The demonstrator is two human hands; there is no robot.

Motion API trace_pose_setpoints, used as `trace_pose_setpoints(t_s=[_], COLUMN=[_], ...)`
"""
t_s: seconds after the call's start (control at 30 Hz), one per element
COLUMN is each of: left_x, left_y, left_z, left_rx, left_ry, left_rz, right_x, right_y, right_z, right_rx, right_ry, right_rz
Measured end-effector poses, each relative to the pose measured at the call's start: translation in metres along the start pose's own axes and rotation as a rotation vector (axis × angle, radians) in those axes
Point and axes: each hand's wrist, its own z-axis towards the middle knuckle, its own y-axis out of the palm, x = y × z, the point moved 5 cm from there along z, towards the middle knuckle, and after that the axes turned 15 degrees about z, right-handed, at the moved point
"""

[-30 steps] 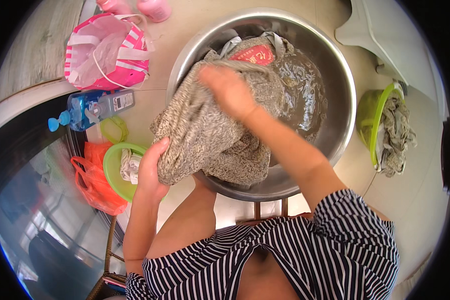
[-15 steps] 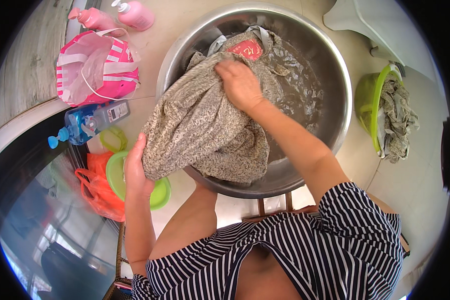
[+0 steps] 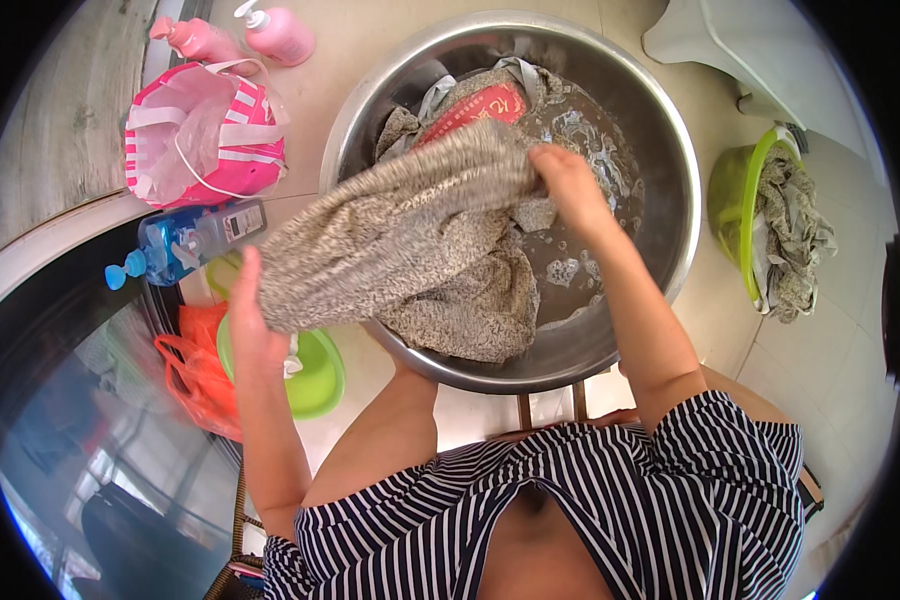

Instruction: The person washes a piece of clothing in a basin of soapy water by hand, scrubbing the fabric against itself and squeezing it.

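Observation:
A wet, mottled grey-beige cloth (image 3: pixel 400 225) is stretched above a large steel basin (image 3: pixel 678 250), its lower folds hanging into the basin. My left hand (image 3: pixel 252 315) grips its left end, out past the basin's rim. At the other end, my right hand (image 3: pixel 573 190) pinches the cloth's edge over the water. Behind the raised part, a red piece with pale printing (image 3: pixel 485 108) shows, partly covered; its kind I cannot tell. More of the cloth lies bunched at the basin's far side. Foamy, murky water (image 3: pixel 580 265) fills the right of the basin.
At left stand a pink-and-white bag (image 3: pixel 255 180), two pink pump bottles (image 3: pixel 282 38) and a blue-capped bottle (image 3: pixel 170 245). A green bowl (image 3: pixel 320 390) and red plastic bag (image 3: pixel 202 385) lie nearer. Right holds a green bucket (image 3: pixel 735 210) with similar cloth and a white stool (image 3: pixel 730 50).
My right hand has moved right and lifted the cloth's edge, pulling the cloth taut. More of the red piece shows. My left hand has shifted slightly left and up with its end.

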Motion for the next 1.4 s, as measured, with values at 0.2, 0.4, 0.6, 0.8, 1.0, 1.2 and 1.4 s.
trace_pose_setpoints(t_s=[0.2,0.4,0.6,0.8,1.0,1.2,1.4], left_x=[-0.057,-0.051,-0.044,-0.027,-0.012,0.008,-0.037], left_y=[0.039,0.04,0.048,0.03,0.005,0.001,0.021], left_z=[-0.028,-0.039,-0.036,-0.031,-0.02,-0.039,-0.041], left_rx=[-0.333,-0.366,-0.254,0.025,0.202,-0.056,-0.386], left_ry=[-0.194,0.007,-0.04,-0.004,0.164,0.293,-0.009], left_rz=[1.023,1.277,1.092,0.494,0.421,0.877,1.08], right_x=[0.028,0.05,0.077,0.048,0.001,0.026,0.03], right_y=[0.165,0.065,0.126,0.115,0.079,0.049,0.125], right_z=[-0.062,0.042,-0.004,-0.003,0.002,-0.088,-0.108], right_rx=[-0.439,-0.321,-0.023,-0.531,-0.519,-0.768,-0.399], right_ry=[-0.67,-0.626,-0.521,-0.716,-0.601,-0.249,-0.728], right_rz=[-0.668,-1.062,-0.962,-0.989,-1.001,-0.863,-0.615])
